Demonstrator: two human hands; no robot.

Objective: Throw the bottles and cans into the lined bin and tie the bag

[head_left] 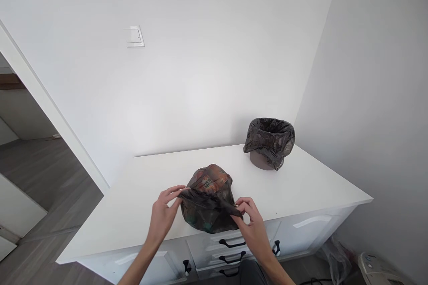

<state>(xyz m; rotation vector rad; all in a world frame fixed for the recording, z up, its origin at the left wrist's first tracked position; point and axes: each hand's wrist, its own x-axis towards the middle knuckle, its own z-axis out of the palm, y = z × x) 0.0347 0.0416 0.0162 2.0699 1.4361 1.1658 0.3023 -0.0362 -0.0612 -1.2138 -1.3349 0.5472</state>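
A thin black garbage bag (pixel 207 205) sits on the white cabinet top near its front edge, bulging with contents. Orange, red and green colours show through the plastic, but I cannot make out what they are. My left hand (pixel 164 213) pinches the bag's upper edge on the left side. On the right, my right hand (pixel 250 222) pinches the other end of that edge between thumb and fingers. The gathered rim stretches between both hands, across the front of the bulge.
Toward the back right corner stands a small brown bin (pixel 262 161) lined with another black bag (pixel 274 140). The white cabinet (pixel 160 164) has drawers with black handles (pixel 232 257). A light switch (pixel 135 36) is on the wall. A doorway opens at left.
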